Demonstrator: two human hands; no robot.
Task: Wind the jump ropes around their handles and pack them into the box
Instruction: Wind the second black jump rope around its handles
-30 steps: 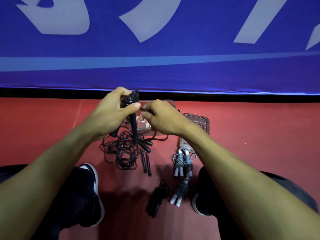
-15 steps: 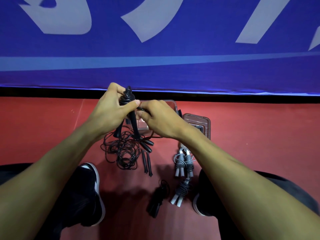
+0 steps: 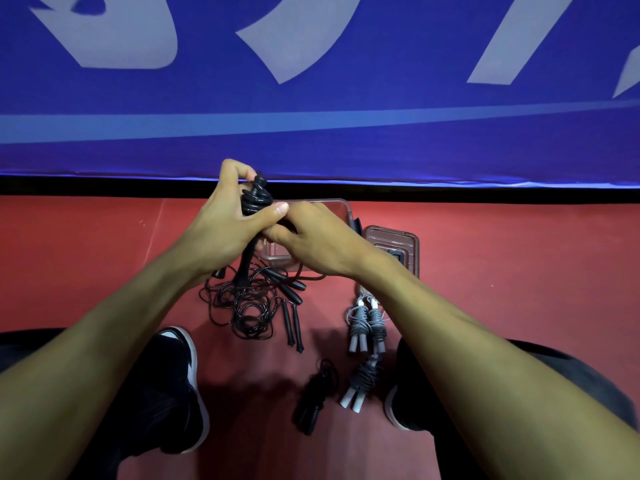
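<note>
My left hand (image 3: pixel 221 223) grips the handles of a black jump rope (image 3: pixel 255 199), held upright with cord coiled round the top. Against its thumb, my right hand (image 3: pixel 315 240) pinches that rope's cord. A clear box (image 3: pixel 337 207) sits on the red floor behind my hands, mostly hidden. Its lid (image 3: pixel 393 249) lies to the right. Below my hands is a tangled pile of black ropes (image 3: pixel 247 303). Two wound grey ropes (image 3: pixel 367 327) lie side by side, a third (image 3: pixel 360 382) nearer me, beside a wound black rope (image 3: pixel 313 396).
A blue banner with pale lettering (image 3: pixel 311 98) stands upright just behind the box. My shoes (image 3: pixel 176 386) and dark trouser legs flank the ropes on both sides of the red floor (image 3: pixel 519 271).
Both hands have risen slightly toward the banner with the black rope. My right hand has closed in against my left thumb, and more cord is coiled at the handle tops.
</note>
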